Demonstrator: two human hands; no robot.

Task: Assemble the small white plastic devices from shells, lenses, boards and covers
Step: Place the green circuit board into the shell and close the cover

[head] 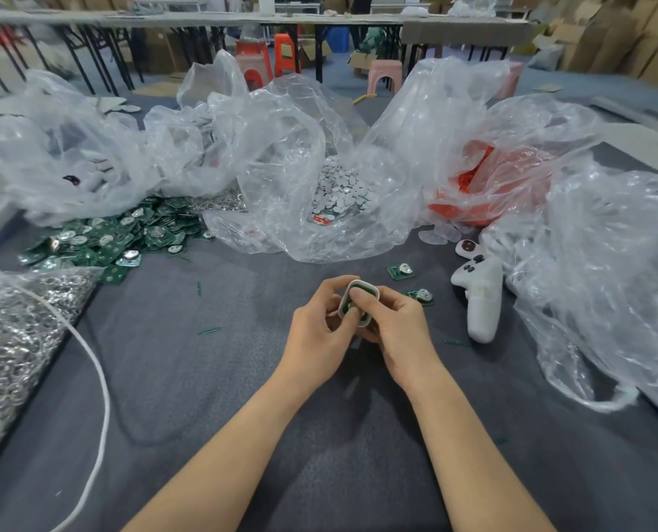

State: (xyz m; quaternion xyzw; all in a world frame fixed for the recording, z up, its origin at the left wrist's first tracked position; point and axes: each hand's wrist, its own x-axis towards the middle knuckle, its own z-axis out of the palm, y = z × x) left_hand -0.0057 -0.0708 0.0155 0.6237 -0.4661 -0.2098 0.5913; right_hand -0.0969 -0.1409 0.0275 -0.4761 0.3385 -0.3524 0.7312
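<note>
Head view: both hands meet over the grey table point(204, 378). The left hand point(315, 332) is curled round the white shell point(362, 283). The right hand point(396, 324) grips its other side, a thumb pressing the green board point(359, 289) inside. Judged light, stiff and slippery, with a fragile board. Hold by the rim.

Illumination even, diffuse, moderately bright, from overhead. Shadows soft; a faint one on the desk point(212, 378) beneath left hand point(319, 332) and right hand point(400, 328). White glare streaks the clear bags point(300, 147). Shell point(363, 284) sharp; far tables point(204, 18) blurred. Wide-angle distortion bends straight lines toward the edges and corners.
</note>
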